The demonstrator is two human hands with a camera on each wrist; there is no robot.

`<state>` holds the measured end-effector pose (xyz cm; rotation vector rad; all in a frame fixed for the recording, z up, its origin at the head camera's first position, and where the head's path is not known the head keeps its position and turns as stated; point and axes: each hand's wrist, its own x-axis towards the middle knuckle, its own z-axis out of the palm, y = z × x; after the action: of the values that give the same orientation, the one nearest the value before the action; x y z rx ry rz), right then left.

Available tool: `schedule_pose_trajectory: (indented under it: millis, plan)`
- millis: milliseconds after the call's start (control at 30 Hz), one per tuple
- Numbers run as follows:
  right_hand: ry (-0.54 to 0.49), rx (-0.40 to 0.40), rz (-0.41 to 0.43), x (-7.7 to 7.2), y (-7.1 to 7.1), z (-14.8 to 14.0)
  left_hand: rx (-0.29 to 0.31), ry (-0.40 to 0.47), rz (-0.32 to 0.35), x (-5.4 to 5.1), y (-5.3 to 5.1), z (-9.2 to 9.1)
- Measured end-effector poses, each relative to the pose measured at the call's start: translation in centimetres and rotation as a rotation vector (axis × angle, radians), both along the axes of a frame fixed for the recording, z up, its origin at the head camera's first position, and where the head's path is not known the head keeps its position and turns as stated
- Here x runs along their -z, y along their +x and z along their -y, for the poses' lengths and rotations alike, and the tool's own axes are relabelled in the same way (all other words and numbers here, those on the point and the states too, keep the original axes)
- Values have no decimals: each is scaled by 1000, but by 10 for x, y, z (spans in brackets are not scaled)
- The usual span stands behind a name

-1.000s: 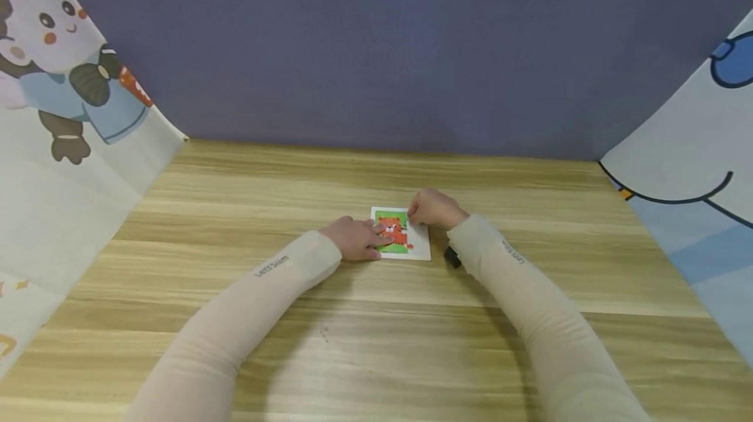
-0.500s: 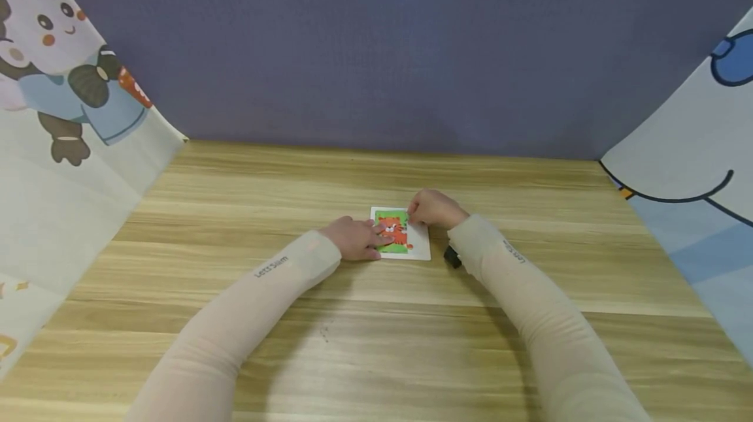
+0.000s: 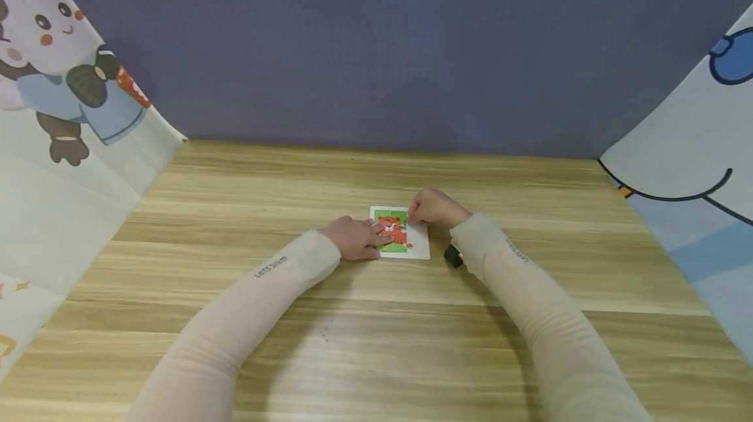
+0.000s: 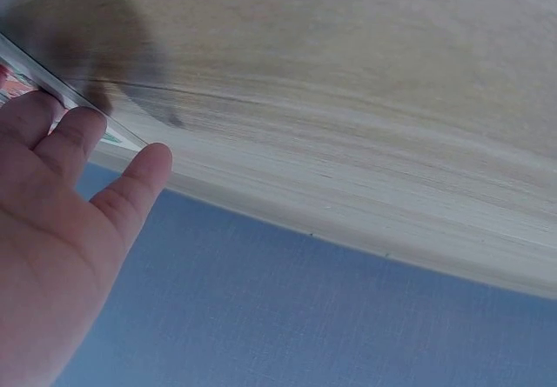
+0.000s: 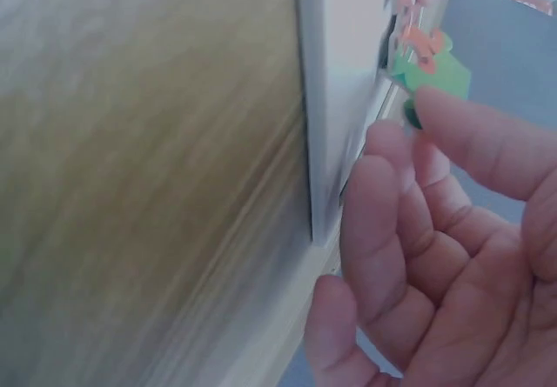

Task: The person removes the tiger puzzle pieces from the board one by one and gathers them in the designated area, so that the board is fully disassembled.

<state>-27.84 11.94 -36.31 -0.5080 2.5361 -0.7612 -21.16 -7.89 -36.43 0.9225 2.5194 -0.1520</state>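
A white-bordered board point(image 3: 420, 249) with an orange tiger picture point(image 3: 391, 228) on green lies flat on the table. Over its left side my left hand point(image 3: 353, 239) rests palm down, fingers spread across the picture; the left wrist view shows this hand point(image 4: 61, 204) at the board's edge. At the board's upper right is my right hand point(image 3: 435, 208), its fingers curled. Seen from the right wrist, that hand point(image 5: 452, 248) pinches a green piece point(image 5: 444, 76) with an orange mark, tilted up from the board. The fingers partly hide where piece and board meet.
The wood-grain table point(image 3: 365, 350) reaches back to a dark blue-grey partition point(image 3: 376, 49). Cartoon-printed cloths stand at the left point(image 3: 117, 167) and right point(image 3: 665, 141). A small black device point(image 3: 453, 256) sits beside the right wrist.
The right wrist and sleeve have shifted very slightly to the right, while the fingers stay at the same part of the board. The left hand looks unmoved.
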Motion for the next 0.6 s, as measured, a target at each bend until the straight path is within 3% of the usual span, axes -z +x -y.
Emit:
schedule_pose_trajectory:
  millis: [600]
  plan:
    - [-105, 39, 22, 3, 1, 5, -29, 3, 10, 1, 1, 0]
